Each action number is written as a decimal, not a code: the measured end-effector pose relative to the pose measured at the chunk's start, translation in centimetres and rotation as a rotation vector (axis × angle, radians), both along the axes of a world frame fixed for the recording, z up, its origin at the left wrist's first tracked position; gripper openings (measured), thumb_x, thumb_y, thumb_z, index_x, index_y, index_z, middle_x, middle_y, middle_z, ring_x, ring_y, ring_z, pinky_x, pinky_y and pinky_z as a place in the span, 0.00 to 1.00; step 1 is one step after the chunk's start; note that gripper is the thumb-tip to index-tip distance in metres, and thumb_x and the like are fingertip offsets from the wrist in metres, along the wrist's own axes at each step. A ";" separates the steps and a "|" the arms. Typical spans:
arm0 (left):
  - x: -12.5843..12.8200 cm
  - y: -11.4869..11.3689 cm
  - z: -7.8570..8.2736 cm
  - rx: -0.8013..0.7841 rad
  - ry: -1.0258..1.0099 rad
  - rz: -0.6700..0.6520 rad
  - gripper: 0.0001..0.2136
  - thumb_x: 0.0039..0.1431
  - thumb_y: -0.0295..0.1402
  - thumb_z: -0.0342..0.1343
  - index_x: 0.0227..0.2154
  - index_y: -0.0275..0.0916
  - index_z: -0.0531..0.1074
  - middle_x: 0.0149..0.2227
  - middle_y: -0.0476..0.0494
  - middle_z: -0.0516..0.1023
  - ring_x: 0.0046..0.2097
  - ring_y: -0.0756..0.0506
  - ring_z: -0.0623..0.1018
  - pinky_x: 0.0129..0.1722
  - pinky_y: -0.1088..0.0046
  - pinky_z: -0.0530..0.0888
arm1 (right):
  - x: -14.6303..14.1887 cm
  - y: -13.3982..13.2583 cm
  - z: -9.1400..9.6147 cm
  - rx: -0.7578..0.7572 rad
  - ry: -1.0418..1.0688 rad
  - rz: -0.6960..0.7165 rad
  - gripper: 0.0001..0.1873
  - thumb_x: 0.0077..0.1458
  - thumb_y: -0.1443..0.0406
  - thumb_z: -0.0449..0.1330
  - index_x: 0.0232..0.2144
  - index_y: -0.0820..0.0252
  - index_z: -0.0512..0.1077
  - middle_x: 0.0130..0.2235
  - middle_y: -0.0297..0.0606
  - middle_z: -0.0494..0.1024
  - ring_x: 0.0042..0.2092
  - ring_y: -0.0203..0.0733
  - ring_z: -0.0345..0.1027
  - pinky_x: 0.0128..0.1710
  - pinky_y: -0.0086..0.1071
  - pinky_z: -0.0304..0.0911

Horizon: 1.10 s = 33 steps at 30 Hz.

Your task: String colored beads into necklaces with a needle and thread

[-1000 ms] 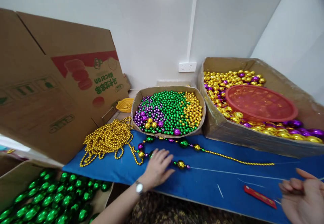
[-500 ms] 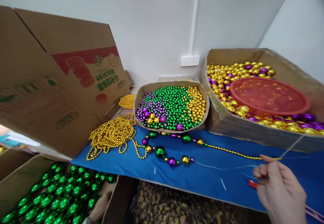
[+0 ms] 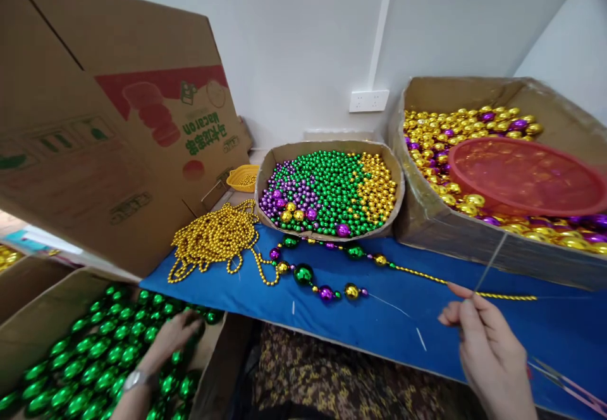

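My right hand [image 3: 488,338] is closed, thumb against forefinger, on a thin straight needle [image 3: 492,260] that slants up to the right. A fine clear thread [image 3: 389,305] leads from the end of a bead garland [image 3: 326,293] toward this hand. The garland, with green, purple and gold beads of mixed sizes, lies on the blue cloth [image 3: 360,344]. Its gold twisted-looking strand [image 3: 422,273] passes behind my right hand. Over a carton of large green beads [image 3: 102,344], my left hand [image 3: 177,331] hovers with fingers stretched out and slightly blurred; no bead shows in it.
A box of small beads [image 3: 327,198] stands at the back, left of a large carton [image 3: 455,236] holding gold and purple beads and a red basket [image 3: 526,176]. Gold bead strings [image 3: 213,240] are heaped beside a tall cardboard box [image 3: 142,173]. Pink-handled scissors [image 3: 569,385] lie at right.
My left hand has come up from the carton's right side and moved over the green beads. My right hand, with the needle, has shifted left; the scissors show more. The view has turned slightly.
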<state>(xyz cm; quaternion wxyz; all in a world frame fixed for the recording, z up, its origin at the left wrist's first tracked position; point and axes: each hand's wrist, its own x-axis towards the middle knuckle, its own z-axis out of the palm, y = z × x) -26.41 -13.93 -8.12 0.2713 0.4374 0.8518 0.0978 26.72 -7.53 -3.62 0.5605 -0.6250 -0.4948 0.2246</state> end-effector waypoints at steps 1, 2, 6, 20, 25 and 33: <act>-0.3 0.7 1.9 0.109 -0.035 0.039 0.17 0.44 0.45 0.55 0.34 0.39 0.75 0.34 0.43 0.80 0.33 0.38 0.78 0.27 0.69 0.74 | -0.3 -0.2 0.0 -0.024 -0.047 0.046 0.21 0.59 0.52 0.51 0.45 0.60 0.69 0.27 0.33 0.70 0.30 0.36 0.66 0.33 0.29 0.64; -0.2 1.5 4.0 0.246 -0.088 0.044 0.20 0.45 0.46 0.56 0.38 0.39 0.74 0.39 0.43 0.80 0.39 0.38 0.78 0.30 0.70 0.74 | -0.6 -0.3 -0.1 -0.039 -0.089 0.098 0.20 0.60 0.52 0.51 0.46 0.60 0.69 0.28 0.33 0.71 0.30 0.36 0.68 0.34 0.28 0.65; 4.8 5.1 10.3 0.655 -0.516 -0.079 0.22 0.52 0.42 0.57 0.49 0.39 0.70 0.53 0.40 0.72 0.52 0.38 0.71 0.44 0.69 0.73 | -2.6 -1.0 0.0 0.008 -0.274 0.327 0.17 0.61 0.57 0.50 0.47 0.57 0.70 0.29 0.34 0.75 0.29 0.35 0.71 0.30 0.24 0.68; 24.0 11.0 6.3 0.463 -1.747 0.014 0.15 0.56 0.36 0.57 0.46 0.40 0.67 0.42 0.42 0.75 0.42 0.41 0.78 0.39 0.65 0.76 | -5.4 -2.8 -1.4 0.228 -0.586 0.620 0.14 0.62 0.67 0.49 0.48 0.59 0.70 0.42 0.41 0.80 0.41 0.39 0.76 0.38 0.23 0.71; 24.6 10.6 6.4 0.453 -1.737 0.035 0.14 0.56 0.34 0.58 0.45 0.40 0.68 0.40 0.43 0.75 0.38 0.45 0.77 0.39 0.65 0.75 | -5.3 -3.0 -1.8 0.247 -0.651 0.616 0.14 0.63 0.67 0.48 0.46 0.60 0.70 0.41 0.41 0.80 0.40 0.38 0.76 0.37 0.23 0.71; 25.4 10.2 6.5 0.600 -1.555 -0.038 0.15 0.53 0.33 0.61 0.44 0.43 0.69 0.41 0.46 0.72 0.41 0.47 0.74 0.41 0.67 0.73 | -5.6 -2.7 -2.1 0.305 -0.682 0.574 0.14 0.62 0.68 0.47 0.45 0.60 0.71 0.38 0.39 0.81 0.37 0.38 0.77 0.33 0.24 0.71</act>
